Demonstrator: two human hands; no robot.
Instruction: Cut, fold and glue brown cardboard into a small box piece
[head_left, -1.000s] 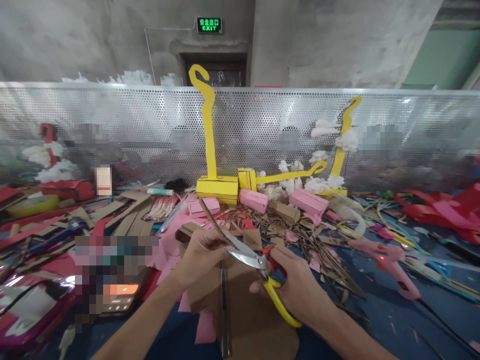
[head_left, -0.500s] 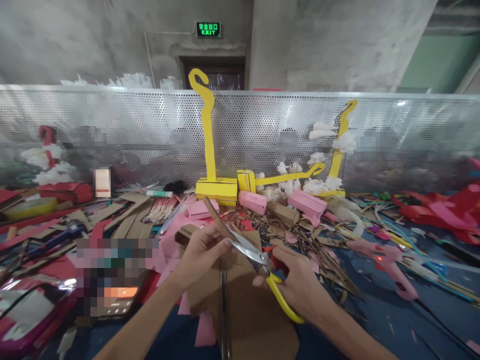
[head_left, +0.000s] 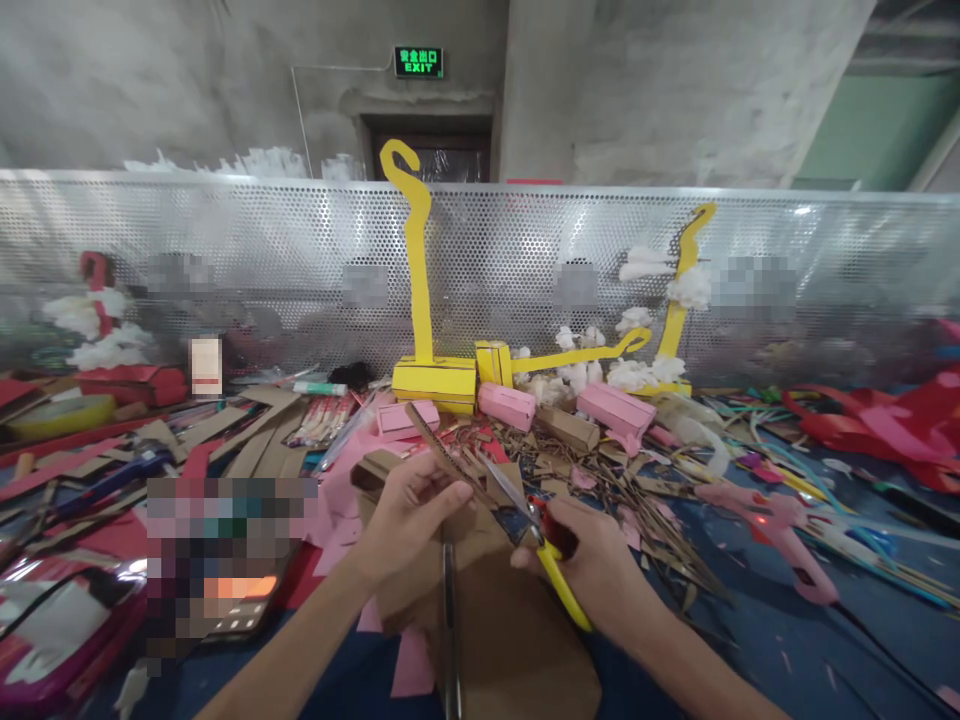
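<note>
My left hand [head_left: 420, 505] pinches a narrow brown cardboard strip [head_left: 429, 432] that slants up and away to the left. In my right hand [head_left: 581, 545] are scissors [head_left: 546, 548] with one red and one yellow handle. Their silver blades point up-left toward the strip, near my left fingertips; whether they touch it I cannot tell. Below both hands lies a large brown cardboard sheet [head_left: 517, 620], with a long, thin dark tool [head_left: 449, 620] resting on it. Part of the strip is hidden by my left fingers.
A pink glue gun [head_left: 787, 520] with a lit orange light lies to the right, its cord running forward. Cardboard scraps [head_left: 660, 510] spread beyond my right hand. Yellow hook-topped cardboard stands [head_left: 420, 290] and pink boxes [head_left: 615, 408] sit before a perforated metal screen [head_left: 495, 260].
The scissors have pulled back slightly to the right, away from my left fingers, and their handles are closer together. My left hand still holds the strip in nearly the same spot.
</note>
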